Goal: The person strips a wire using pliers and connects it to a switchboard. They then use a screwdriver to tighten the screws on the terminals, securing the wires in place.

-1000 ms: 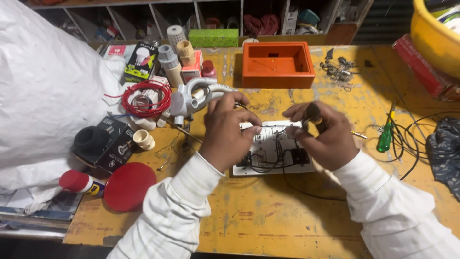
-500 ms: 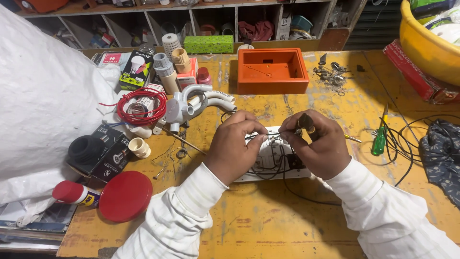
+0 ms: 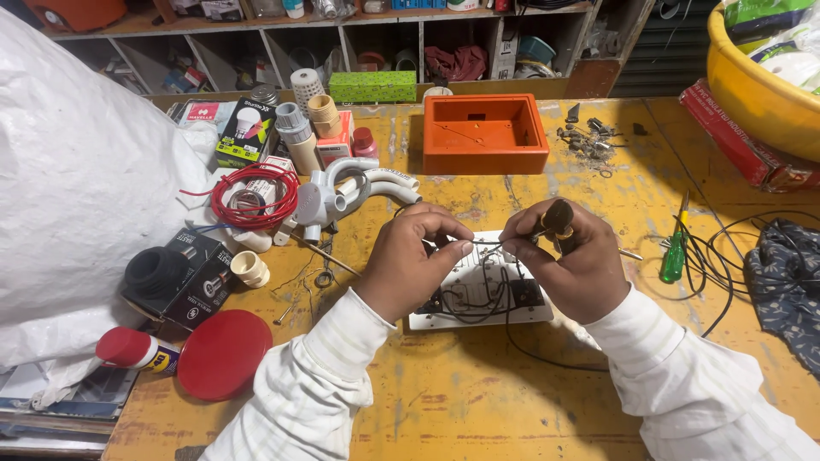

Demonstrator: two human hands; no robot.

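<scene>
My left hand [image 3: 408, 260] and my right hand [image 3: 571, 260] meet over a white switch plate [image 3: 478, 294] lying back-up on the yellow worktable [image 3: 478, 401]. Black wires loop across the plate's back. My left fingers pinch a thin wire end at the middle. My right hand grips a dark-handled tool [image 3: 557, 218], its thin tip pointing left toward the pinched wire. Both wrists wear white sleeves.
An orange plastic box [image 3: 485, 132] stands beyond the hands. White pipe bends [image 3: 359, 189], a red wire coil [image 3: 254, 193], a red disc [image 3: 224, 353], a green screwdriver [image 3: 675, 254], loose screws [image 3: 589, 141] and a big white sack [image 3: 81, 196] crowd the table.
Both hands have risen slightly above the plate and drawn the wire up. The view has shifted a little; the right hand's tool now points at the left fingertips.
</scene>
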